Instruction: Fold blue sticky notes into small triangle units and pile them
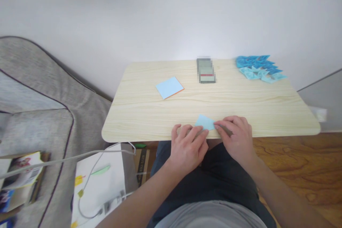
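Fingers of the right hand (236, 135) pinch the light-blue paper (205, 121) at its three-o'clock corner; those of the left hand (188, 146), spread, rest at its seven-o'clock edge, apparently steadying it. Paper lies near the table's (144, 121) six-o'clock edge, presumably for easy reach.

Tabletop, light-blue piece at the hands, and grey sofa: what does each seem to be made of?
Tabletop: probably wood or wood-look laminate, smooth and pale, from its streaky grain; which, I can't tell.
Light-blue piece: apparently thin matte paper, judging by its flat, straight-edged shape.
Grey sofa: likely fabric upholstery, matte and mottled, with dark piping.
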{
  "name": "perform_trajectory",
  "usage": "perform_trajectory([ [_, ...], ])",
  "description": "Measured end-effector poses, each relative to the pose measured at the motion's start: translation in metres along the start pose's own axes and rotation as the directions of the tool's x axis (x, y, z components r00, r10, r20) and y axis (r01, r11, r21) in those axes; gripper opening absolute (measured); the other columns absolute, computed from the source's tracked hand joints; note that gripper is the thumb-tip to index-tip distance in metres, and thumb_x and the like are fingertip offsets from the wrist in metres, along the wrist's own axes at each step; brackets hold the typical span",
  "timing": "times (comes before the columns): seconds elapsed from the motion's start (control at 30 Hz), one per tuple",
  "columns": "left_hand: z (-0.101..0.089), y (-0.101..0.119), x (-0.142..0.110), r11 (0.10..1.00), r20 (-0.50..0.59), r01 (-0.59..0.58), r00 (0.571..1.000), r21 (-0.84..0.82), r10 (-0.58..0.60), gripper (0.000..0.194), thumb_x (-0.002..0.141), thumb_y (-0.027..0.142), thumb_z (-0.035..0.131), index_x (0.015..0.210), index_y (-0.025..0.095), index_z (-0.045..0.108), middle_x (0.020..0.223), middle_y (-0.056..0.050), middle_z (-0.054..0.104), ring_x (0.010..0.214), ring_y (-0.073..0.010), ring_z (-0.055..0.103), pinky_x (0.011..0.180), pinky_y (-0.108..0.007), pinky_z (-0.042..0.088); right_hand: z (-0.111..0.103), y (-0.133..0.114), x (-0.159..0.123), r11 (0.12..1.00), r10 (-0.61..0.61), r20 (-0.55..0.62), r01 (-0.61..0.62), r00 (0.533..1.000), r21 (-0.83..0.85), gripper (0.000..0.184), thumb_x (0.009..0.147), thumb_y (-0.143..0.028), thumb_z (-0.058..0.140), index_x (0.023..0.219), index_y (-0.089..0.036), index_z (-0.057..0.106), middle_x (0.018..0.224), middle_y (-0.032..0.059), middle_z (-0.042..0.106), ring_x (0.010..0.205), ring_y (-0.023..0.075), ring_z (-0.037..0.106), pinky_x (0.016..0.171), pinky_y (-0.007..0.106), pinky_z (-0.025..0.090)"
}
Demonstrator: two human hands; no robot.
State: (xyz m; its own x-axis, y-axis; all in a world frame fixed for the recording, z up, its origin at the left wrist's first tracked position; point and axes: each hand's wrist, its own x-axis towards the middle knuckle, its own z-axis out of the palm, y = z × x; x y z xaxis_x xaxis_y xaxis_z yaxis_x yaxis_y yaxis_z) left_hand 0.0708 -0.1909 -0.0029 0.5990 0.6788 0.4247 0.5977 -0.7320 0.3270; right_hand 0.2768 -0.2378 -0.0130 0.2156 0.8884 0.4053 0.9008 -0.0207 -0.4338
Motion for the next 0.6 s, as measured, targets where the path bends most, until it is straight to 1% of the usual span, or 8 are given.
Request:
perform_trajectory([
  [0.13,0.001,0.004,-0.001,1.0,-0.025,-0.003,1.0,-0.001,0.003,0.027,0.093,0.027,0.066,0.118,0.032,0.072,0.12,-0.001,0.075,0.108,-0.0249,0.062,0.109,-0.053,0.032,-0.002,-0.007,0.002,0.999,0.013,0.019,-0.012,1.0,-0.046,0.011,0.095,-0.035,0.067,0.098,-0.03,0.078,0.085,0.0027,0.065,0.089,0.0229,0.055,0.079,0.04,0.036],
  [0.2,0.002,0.009,-0.002,1.0,-0.041,0.006,0.999,0.0,-0.006,0.026,0.092,0.027,0.066,0.117,0.031,0.072,0.116,-0.002,0.076,0.108,-0.025,0.062,0.109,-0.053,0.032,-0.002,-0.014,0.004,0.998,0.006,0.034,-0.004,0.999,-0.061,0.012,0.096,-0.033,0.066,0.096,-0.028,0.076,0.083,0.0027,0.066,0.088,0.023,0.055,0.079,0.04,0.036],
  [0.3,0.003,0.017,-0.006,0.999,-0.062,0.034,0.998,-0.005,-0.034,0.026,0.091,0.027,0.067,0.116,0.028,0.072,0.109,-0.004,0.076,0.108,-0.0258,0.063,0.107,-0.051,0.034,-0.001,-0.02,0.006,0.999,-0.029,0.044,0.031,0.999,-0.033,0.012,0.095,-0.035,0.068,0.099,-0.027,0.076,0.092,0.0037,0.069,0.096,0.024,0.057,0.082,0.041,0.037],
  [0.4,0.004,0.022,-0.011,0.998,-0.077,0.048,0.996,-0.031,-0.051,0.025,0.09,0.025,0.067,0.115,0.026,0.072,0.106,-0.005,0.076,0.107,-0.0258,0.063,0.105,-0.05,0.034,0.002,-0.017,0.004,0.998,-0.062,0.036,0.062,0.997,0.002,0.017,0.092,-0.037,0.071,0.107,-0.03,0.076,0.103,0.004,0.069,0.1,0.0245,0.056,0.085,0.041,0.038],
  [0.5,0.004,0.02,-0.014,0.998,-0.07,0.045,0.996,-0.04,-0.048,0.023,0.09,0.024,0.066,0.112,0.026,0.072,0.108,-0.004,0.076,0.108,-0.0246,0.064,0.103,-0.048,0.036,0.003,-0.013,0.0,0.997,-0.073,0.029,0.072,0.997,0.011,0.019,0.094,-0.038,0.069,0.111,-0.031,0.076,0.108,0.0043,0.069,0.103,0.0251,0.056,0.087,0.042,0.039],
  [0.6,0.001,0.013,-0.011,0.999,-0.062,0.023,0.998,-0.045,-0.026,0.021,0.091,0.023,0.065,0.11,0.025,0.072,0.113,-0.004,0.076,0.11,-0.0245,0.064,0.102,-0.046,0.038,0.003,-0.012,-0.001,0.996,-0.083,0.03,0.083,0.996,0.012,0.02,0.095,-0.038,0.068,0.111,-0.031,0.076,0.113,0.0048,0.069,0.104,0.0253,0.056,0.089,0.043,0.039],
])
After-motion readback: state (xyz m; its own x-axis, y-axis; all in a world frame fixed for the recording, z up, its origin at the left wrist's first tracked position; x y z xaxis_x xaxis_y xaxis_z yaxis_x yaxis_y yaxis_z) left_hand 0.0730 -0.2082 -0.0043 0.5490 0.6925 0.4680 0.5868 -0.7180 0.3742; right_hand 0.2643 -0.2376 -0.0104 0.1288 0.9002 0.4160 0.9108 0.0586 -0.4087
